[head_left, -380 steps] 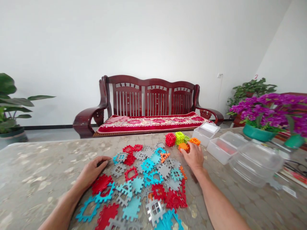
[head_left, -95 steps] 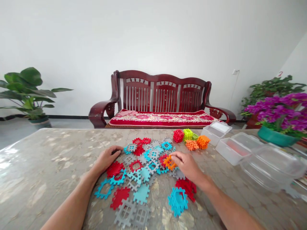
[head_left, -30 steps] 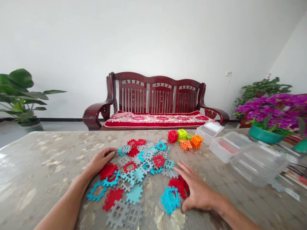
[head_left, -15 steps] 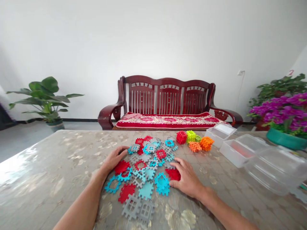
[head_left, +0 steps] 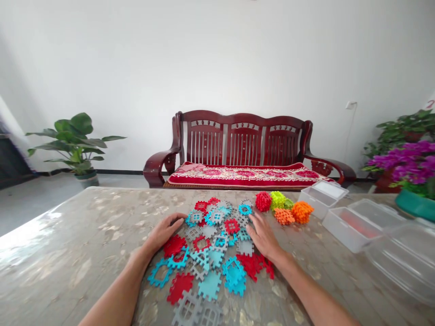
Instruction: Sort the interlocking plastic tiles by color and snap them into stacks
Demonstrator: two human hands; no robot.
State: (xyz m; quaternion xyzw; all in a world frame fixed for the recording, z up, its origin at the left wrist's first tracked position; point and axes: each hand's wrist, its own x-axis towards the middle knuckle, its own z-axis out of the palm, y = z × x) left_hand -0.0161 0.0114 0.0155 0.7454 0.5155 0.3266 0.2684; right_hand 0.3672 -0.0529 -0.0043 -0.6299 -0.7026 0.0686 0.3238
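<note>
Writing: only a small red "2" (head_left: pixel 430 103), high on the wall at the far right edge.

Left hand (head_left: pixel 166 232): lies palm down on the left edge of the tile pile (head_left: pixel 217 244), with fingers spread and almost straight. Closes on nothing. Fingertips (head_left: pixel 181 219) touch a grey window tile (head_left: pixel 195 217), and the heel of the hand sits over a red tile (head_left: pixel 174 246).

Right hand (head_left: pixel 263 235): lies palm down on the right edge of the same pile, with fingers stretched forward and slightly apart. Grips nothing. Fingertips (head_left: pixel 252 218) reach in among the small grey and blue pieces at the far right corner of the pile, just short of a blue ring tile (head_left: pixel 245 209). Wrist passes over a patch of overlapping red tiles (head_left: pixel 254 265).

Tile pile: flat plastic squares with notched edges, in red, light blue and grey. Many pierced with window grids or ring-shaped holes. Spread loosely and partly overlapped on the mottled table (head_left: pixel 84 235), near its middle, between the two hands.

Beyond the right hand, apart from the pile: a row of spiky built-up clusters, namely a red cluster (head_left: pixel 263 201), a green cluster (head_left: pixel 278 199) and two orange clusters (head_left: pixel 302 211). Further right: clear plastic boxes (head_left: pixel 356 222).

Behind the table: a dark wooden bench (head_left: pixel 244 136) with a red flowered cushion (head_left: pixel 244 174). On the floor at the left, a leafy plant (head_left: pixel 73 140); at the right edge, purple flowers (head_left: pixel 408 163) in a green pot (head_left: pixel 416 204).
</note>
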